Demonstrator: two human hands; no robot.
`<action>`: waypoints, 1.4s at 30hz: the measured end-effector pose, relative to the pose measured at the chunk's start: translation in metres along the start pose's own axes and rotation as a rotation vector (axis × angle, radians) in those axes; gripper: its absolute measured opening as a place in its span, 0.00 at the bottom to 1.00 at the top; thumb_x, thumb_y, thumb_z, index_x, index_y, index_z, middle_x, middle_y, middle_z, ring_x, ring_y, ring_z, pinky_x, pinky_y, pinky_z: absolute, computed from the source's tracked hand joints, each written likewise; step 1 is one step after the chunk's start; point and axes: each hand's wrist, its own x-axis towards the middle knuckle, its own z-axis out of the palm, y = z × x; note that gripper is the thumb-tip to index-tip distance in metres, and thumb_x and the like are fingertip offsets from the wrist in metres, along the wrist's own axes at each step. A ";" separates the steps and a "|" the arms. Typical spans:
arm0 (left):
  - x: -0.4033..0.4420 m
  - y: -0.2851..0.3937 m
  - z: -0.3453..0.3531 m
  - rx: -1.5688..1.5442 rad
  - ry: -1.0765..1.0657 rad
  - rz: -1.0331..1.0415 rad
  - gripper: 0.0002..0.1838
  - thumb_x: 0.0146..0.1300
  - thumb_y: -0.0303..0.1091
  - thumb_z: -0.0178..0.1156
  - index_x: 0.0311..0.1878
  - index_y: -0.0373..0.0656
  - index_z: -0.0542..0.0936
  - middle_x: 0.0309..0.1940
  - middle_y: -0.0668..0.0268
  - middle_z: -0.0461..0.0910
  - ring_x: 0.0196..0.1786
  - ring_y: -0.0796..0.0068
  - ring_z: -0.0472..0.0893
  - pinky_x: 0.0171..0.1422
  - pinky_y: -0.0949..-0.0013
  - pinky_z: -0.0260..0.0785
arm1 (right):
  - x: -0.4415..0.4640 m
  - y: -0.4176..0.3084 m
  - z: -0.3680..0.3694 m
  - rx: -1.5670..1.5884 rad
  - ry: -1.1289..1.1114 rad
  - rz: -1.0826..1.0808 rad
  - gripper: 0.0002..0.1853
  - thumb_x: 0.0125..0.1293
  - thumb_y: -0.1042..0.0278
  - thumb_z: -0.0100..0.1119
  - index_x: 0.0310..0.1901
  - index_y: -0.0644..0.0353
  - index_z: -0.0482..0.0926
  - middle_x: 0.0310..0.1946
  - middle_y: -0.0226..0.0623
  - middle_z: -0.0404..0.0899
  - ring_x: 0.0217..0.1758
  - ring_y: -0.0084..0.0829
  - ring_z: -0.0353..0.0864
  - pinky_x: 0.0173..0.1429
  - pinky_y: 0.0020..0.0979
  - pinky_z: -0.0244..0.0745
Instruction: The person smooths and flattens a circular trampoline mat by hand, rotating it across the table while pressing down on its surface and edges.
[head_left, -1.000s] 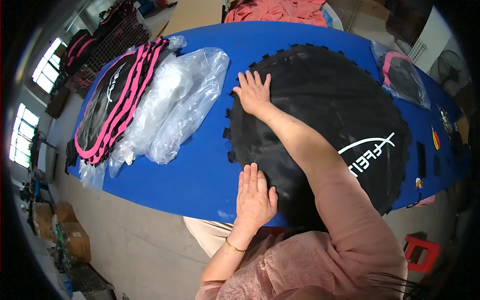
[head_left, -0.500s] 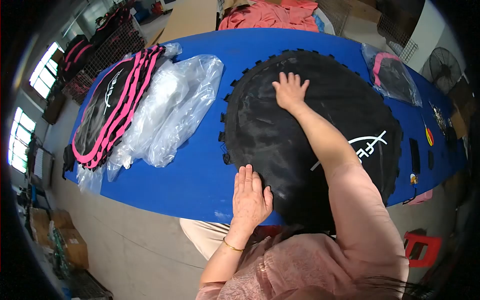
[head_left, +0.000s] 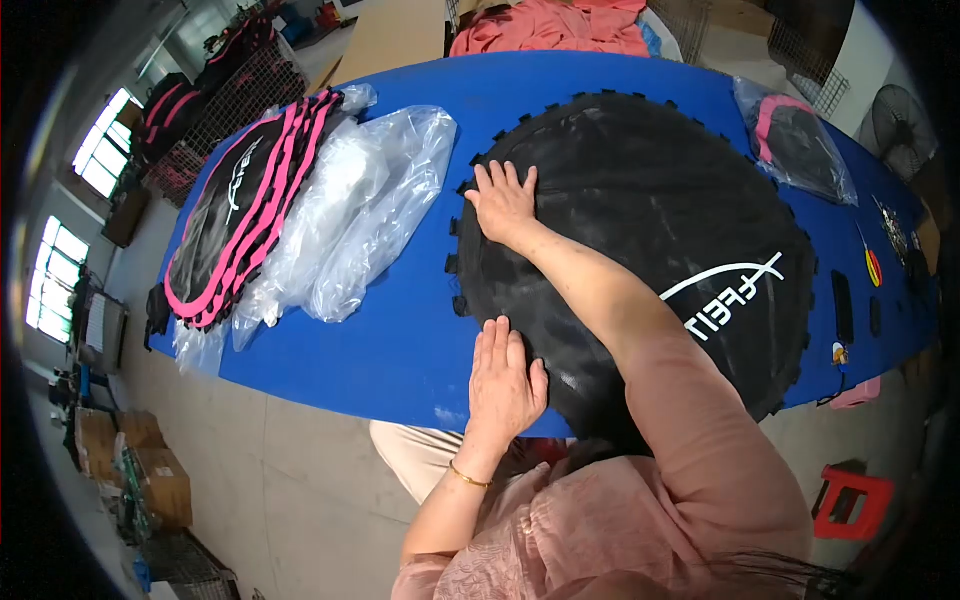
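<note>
A round black trampoline mat with short loops along its edge and a white printed logo lies spread on the blue table. My right hand rests palm down on the mat near its upper left rim, fingers spread. Beside the mat's lower left edge, my left hand lies flat, fingers stretched out and thumb against the black fabric. Neither hand grips anything. My right forearm crosses the mat and hides part of the logo.
Black-and-pink mats are stacked at the left, beside crumpled clear plastic bags. A bagged black-and-pink piece lies at the far right. Small tools, including a dark bar, sit along the right side. A red stool stands on the floor.
My right hand has slid left across the mat to near its rim. The fabric looks flatter and more of the logo shows. My left hand stays about where it was.
</note>
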 end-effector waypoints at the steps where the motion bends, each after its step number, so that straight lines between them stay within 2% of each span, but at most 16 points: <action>1: 0.001 -0.001 0.000 -0.011 0.011 0.003 0.27 0.66 0.34 0.63 0.63 0.25 0.75 0.69 0.36 0.72 0.73 0.34 0.71 0.80 0.44 0.62 | -0.009 -0.004 -0.004 0.006 0.016 -0.028 0.31 0.83 0.47 0.46 0.80 0.53 0.61 0.80 0.45 0.60 0.85 0.50 0.53 0.83 0.70 0.39; 8: 0.003 -0.007 0.003 -0.082 0.045 -0.058 0.22 0.66 0.35 0.61 0.59 0.29 0.76 0.68 0.39 0.75 0.73 0.38 0.72 0.82 0.44 0.59 | -0.091 -0.020 -0.033 0.078 0.043 -0.165 0.30 0.82 0.49 0.48 0.78 0.54 0.64 0.78 0.46 0.63 0.84 0.51 0.56 0.82 0.70 0.40; 10: 0.011 -0.018 -0.001 -0.120 0.040 -0.027 0.19 0.67 0.33 0.62 0.56 0.32 0.77 0.65 0.42 0.78 0.65 0.40 0.77 0.75 0.45 0.65 | -0.101 -0.007 -0.038 0.061 0.083 -0.158 0.30 0.81 0.49 0.50 0.77 0.54 0.65 0.77 0.45 0.64 0.82 0.50 0.58 0.81 0.70 0.42; 12: 0.027 -0.020 -0.006 -0.018 0.015 -0.067 0.19 0.68 0.34 0.62 0.57 0.33 0.77 0.64 0.43 0.78 0.64 0.43 0.78 0.73 0.46 0.65 | -0.104 0.013 -0.048 -0.031 0.105 -0.081 0.29 0.80 0.49 0.52 0.76 0.54 0.66 0.76 0.44 0.66 0.81 0.48 0.60 0.81 0.69 0.45; 13: 0.035 -0.020 -0.008 0.070 0.054 -0.054 0.21 0.68 0.36 0.63 0.59 0.34 0.77 0.69 0.45 0.75 0.69 0.45 0.74 0.76 0.44 0.61 | -0.105 0.026 -0.049 -0.061 0.145 -0.060 0.29 0.78 0.49 0.53 0.75 0.53 0.67 0.75 0.44 0.67 0.80 0.48 0.61 0.80 0.69 0.47; 14: 0.043 -0.022 -0.011 0.216 -0.009 -0.050 0.26 0.72 0.40 0.59 0.67 0.34 0.74 0.76 0.49 0.69 0.78 0.48 0.66 0.82 0.40 0.53 | -0.104 0.039 -0.051 -0.081 0.141 -0.034 0.30 0.79 0.49 0.53 0.76 0.53 0.67 0.77 0.45 0.66 0.81 0.48 0.60 0.80 0.69 0.46; 16: 0.053 -0.045 0.001 0.258 -0.097 -0.093 0.33 0.76 0.46 0.53 0.77 0.35 0.67 0.81 0.51 0.62 0.84 0.51 0.58 0.86 0.37 0.44 | -0.106 0.063 -0.059 -0.114 0.123 0.023 0.31 0.79 0.49 0.52 0.77 0.53 0.66 0.78 0.47 0.64 0.83 0.49 0.58 0.81 0.70 0.44; 19: 0.052 -0.056 0.009 0.212 -0.178 -0.150 0.36 0.79 0.50 0.47 0.82 0.37 0.61 0.83 0.52 0.58 0.86 0.52 0.54 0.87 0.37 0.39 | -0.110 0.085 -0.066 -0.133 0.107 0.084 0.32 0.80 0.48 0.51 0.78 0.56 0.65 0.79 0.51 0.63 0.84 0.52 0.56 0.82 0.71 0.41; 22: 0.050 -0.060 0.013 0.209 -0.170 -0.135 0.37 0.79 0.51 0.46 0.82 0.37 0.60 0.84 0.52 0.57 0.86 0.53 0.54 0.87 0.37 0.39 | -0.115 0.069 -0.061 -0.115 0.119 0.043 0.32 0.80 0.48 0.51 0.77 0.56 0.65 0.78 0.50 0.64 0.83 0.52 0.58 0.81 0.71 0.42; 24: 0.050 -0.061 0.013 0.216 -0.170 -0.136 0.37 0.79 0.51 0.46 0.82 0.37 0.60 0.84 0.52 0.57 0.86 0.53 0.53 0.87 0.37 0.38 | -0.116 0.042 -0.055 -0.073 0.098 0.004 0.31 0.78 0.49 0.53 0.76 0.55 0.66 0.76 0.46 0.66 0.81 0.50 0.59 0.80 0.71 0.44; 28: 0.049 -0.059 0.012 0.231 -0.188 -0.134 0.37 0.79 0.52 0.46 0.82 0.37 0.59 0.84 0.52 0.56 0.87 0.53 0.53 0.87 0.37 0.38 | -0.120 -0.007 -0.044 0.013 0.039 -0.076 0.31 0.79 0.48 0.51 0.77 0.53 0.67 0.78 0.46 0.65 0.83 0.49 0.58 0.82 0.70 0.41; 30: 0.051 -0.059 0.012 0.243 -0.200 -0.136 0.38 0.79 0.52 0.45 0.82 0.37 0.59 0.84 0.52 0.56 0.87 0.53 0.53 0.88 0.38 0.38 | -0.120 -0.008 -0.043 0.035 0.041 -0.105 0.31 0.79 0.48 0.50 0.78 0.53 0.66 0.79 0.46 0.64 0.84 0.48 0.57 0.82 0.70 0.40; 32: 0.051 -0.059 0.012 0.248 -0.212 -0.144 0.38 0.79 0.53 0.45 0.83 0.37 0.59 0.85 0.52 0.55 0.87 0.54 0.53 0.88 0.38 0.38 | -0.120 0.004 -0.045 0.025 0.079 -0.071 0.30 0.79 0.49 0.51 0.77 0.53 0.67 0.78 0.44 0.65 0.83 0.48 0.57 0.82 0.69 0.41; 35: 0.049 -0.059 0.013 0.218 -0.193 -0.154 0.38 0.79 0.53 0.44 0.83 0.37 0.59 0.85 0.53 0.55 0.87 0.54 0.52 0.88 0.38 0.38 | -0.115 0.047 -0.056 -0.141 0.183 -0.051 0.26 0.76 0.51 0.56 0.70 0.53 0.71 0.69 0.40 0.70 0.75 0.45 0.65 0.76 0.71 0.52; 40: 0.051 -0.058 0.015 0.234 -0.181 -0.162 0.39 0.78 0.55 0.44 0.83 0.37 0.58 0.85 0.51 0.54 0.87 0.52 0.51 0.88 0.38 0.37 | -0.116 0.135 -0.073 -0.301 0.195 0.155 0.29 0.78 0.49 0.54 0.74 0.55 0.68 0.71 0.44 0.69 0.79 0.48 0.62 0.78 0.70 0.52; 42: 0.051 -0.055 0.015 0.243 -0.163 -0.181 0.40 0.78 0.55 0.44 0.83 0.36 0.58 0.85 0.49 0.53 0.87 0.51 0.51 0.88 0.38 0.37 | -0.122 0.136 -0.073 -0.358 0.265 0.196 0.29 0.78 0.49 0.54 0.73 0.56 0.69 0.70 0.45 0.69 0.77 0.47 0.64 0.77 0.69 0.54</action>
